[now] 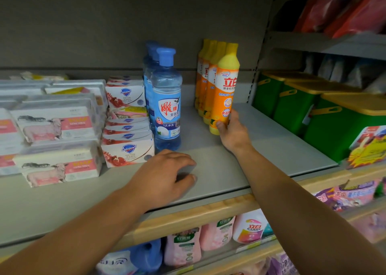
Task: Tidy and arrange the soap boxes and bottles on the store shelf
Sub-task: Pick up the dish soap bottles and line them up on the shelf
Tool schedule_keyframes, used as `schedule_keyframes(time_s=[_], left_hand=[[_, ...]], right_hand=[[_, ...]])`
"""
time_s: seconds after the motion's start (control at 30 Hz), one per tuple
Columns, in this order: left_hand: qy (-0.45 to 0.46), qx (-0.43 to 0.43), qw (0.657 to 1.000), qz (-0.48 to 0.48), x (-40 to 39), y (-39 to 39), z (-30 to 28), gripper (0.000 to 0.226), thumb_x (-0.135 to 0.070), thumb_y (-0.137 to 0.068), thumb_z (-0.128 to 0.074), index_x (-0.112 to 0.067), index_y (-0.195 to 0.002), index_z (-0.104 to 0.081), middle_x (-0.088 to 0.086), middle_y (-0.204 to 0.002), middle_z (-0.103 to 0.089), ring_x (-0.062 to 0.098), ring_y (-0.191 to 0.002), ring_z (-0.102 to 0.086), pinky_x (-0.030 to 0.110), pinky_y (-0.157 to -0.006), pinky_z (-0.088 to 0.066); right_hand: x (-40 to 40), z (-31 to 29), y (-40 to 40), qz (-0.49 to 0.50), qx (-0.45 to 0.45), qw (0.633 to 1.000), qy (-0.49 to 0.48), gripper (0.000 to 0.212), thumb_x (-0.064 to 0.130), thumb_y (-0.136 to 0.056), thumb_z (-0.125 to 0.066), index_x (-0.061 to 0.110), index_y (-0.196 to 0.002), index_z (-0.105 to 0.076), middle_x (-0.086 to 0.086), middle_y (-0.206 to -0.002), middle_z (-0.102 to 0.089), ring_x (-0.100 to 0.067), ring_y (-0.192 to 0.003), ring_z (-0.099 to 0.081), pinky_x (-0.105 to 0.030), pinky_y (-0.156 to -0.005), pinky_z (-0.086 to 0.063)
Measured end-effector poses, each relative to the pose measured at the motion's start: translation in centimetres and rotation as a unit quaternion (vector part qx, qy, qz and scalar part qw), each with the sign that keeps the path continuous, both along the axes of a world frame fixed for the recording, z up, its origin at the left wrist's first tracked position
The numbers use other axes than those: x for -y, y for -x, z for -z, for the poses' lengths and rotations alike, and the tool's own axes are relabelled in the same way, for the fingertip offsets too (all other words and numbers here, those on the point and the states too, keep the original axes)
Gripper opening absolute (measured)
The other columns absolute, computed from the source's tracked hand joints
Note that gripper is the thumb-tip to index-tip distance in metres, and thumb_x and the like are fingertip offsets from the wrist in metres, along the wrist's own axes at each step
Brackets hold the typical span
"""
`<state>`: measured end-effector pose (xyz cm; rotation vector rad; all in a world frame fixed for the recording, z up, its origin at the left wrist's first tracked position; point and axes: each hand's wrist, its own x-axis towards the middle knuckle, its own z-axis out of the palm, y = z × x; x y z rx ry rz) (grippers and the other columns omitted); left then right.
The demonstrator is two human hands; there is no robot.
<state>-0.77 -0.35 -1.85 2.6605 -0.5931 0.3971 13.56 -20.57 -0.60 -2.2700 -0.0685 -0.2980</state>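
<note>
On the grey shelf stand two rows of bottles. The front orange bottle with a yellow cap leads a row of several like it, and my right hand grips its base. To its left a row of blue bottles runs back from the front one. My left hand hovers over the shelf in front of the blue bottles, fingers loosely curled and holding nothing. White Safeguard soap boxes are stacked left of the blue bottles. Soap boxes with a sheep picture lie further left.
Green tubs with yellow lids fill the neighbouring shelf on the right. Red packs lie on the shelf above them. A wooden shelf edge runs below, with pink, white and blue detergent bottles beneath it.
</note>
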Motion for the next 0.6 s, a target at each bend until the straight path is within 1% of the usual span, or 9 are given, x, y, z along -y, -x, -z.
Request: schedule_keyframes(time_s=[0.07, 0.17, 0.27, 0.37, 0.47, 0.53, 0.6], left_hand=[[0.002, 0.001, 1.000, -0.002, 0.1, 0.0, 0.1, 0.044, -0.049, -0.090, -0.057, -0.031, -0.129, -0.059, -0.016, -0.133, -0.057, 0.007, -0.122, -0.046, 0.023, -0.101, -0.036], [0.006, 0.000, 1.000, -0.001, 0.1, 0.1, 0.1, 0.044, -0.049, -0.089, -0.057, -0.031, -0.130, -0.059, -0.015, -0.133, -0.057, 0.008, -0.123, -0.046, 0.027, -0.102, -0.039], [0.005, -0.002, 1.000, -0.002, 0.1, 0.1, 0.1, 0.048, -0.053, -0.087, -0.052, -0.031, -0.129, -0.059, -0.015, -0.132, -0.058, 0.009, -0.122, -0.047, 0.030, -0.102, -0.040], [0.003, 0.000, 1.000, -0.005, 0.1, 0.1, 0.1, 0.052, -0.056, -0.084, -0.047, -0.032, -0.128, -0.059, -0.016, -0.131, -0.058, 0.009, -0.121, -0.048, 0.029, -0.100, -0.041], [0.003, -0.002, 1.000, -0.010, 0.1, 0.1, 0.2, 0.053, -0.058, -0.083, -0.046, -0.033, -0.128, -0.059, -0.017, -0.132, -0.058, 0.008, -0.122, -0.047, 0.031, -0.101, -0.041], [0.005, -0.003, 1.000, -0.011, 0.0, 0.1, 0.2, 0.051, -0.056, -0.084, -0.049, -0.033, -0.128, -0.059, -0.016, -0.132, -0.058, 0.009, -0.122, -0.047, 0.032, -0.102, -0.041], [0.005, -0.001, 1.000, -0.010, 0.0, 0.1, 0.1, 0.046, -0.051, -0.087, -0.054, -0.032, -0.128, -0.059, -0.014, -0.132, -0.058, 0.010, -0.122, -0.048, 0.031, -0.102, -0.041]], right_hand=[[-0.1, 0.0, -0.1, 0.003, -0.007, 1.000, 0.013, 0.055, 0.043, -0.100, -0.048, 0.027, -0.147, -0.025, -0.005, -0.141, -0.052, -0.033, -0.124, -0.053, -0.048, -0.102, -0.045], [-0.1, 0.1, -0.2, 0.006, -0.015, 0.999, 0.037, 0.056, 0.045, -0.100, -0.046, 0.028, -0.147, -0.022, -0.007, -0.140, -0.053, -0.034, -0.121, -0.054, -0.047, -0.099, -0.047], [-0.1, 0.2, -0.3, 0.007, -0.015, 0.999, 0.047, 0.057, 0.046, -0.100, -0.045, 0.029, -0.148, -0.020, -0.006, -0.139, -0.053, -0.033, -0.119, -0.055, -0.048, -0.098, -0.048], [-0.1, 0.4, -0.4, 0.007, -0.013, 0.999, 0.042, 0.057, 0.048, -0.099, -0.044, 0.030, -0.148, -0.019, -0.006, -0.138, -0.054, -0.033, -0.119, -0.056, -0.049, -0.098, -0.048], [-0.1, 0.3, 0.0, 0.007, -0.012, 0.999, 0.028, 0.060, 0.050, -0.098, -0.046, 0.028, -0.148, -0.019, -0.006, -0.137, -0.055, -0.033, -0.117, -0.057, -0.048, -0.096, -0.049], [0.1, 0.0, 0.7, 0.002, -0.013, 1.000, 0.017, 0.067, 0.049, -0.096, -0.050, 0.025, -0.150, -0.018, -0.008, -0.139, -0.053, -0.033, -0.120, -0.055, -0.045, -0.098, -0.048], [0.8, -0.3, 1.9, -0.003, -0.020, 0.999, 0.028, 0.073, 0.048, -0.095, -0.053, 0.022, -0.152, -0.016, -0.010, -0.147, -0.046, -0.033, -0.128, -0.050, -0.043, -0.102, -0.044]])
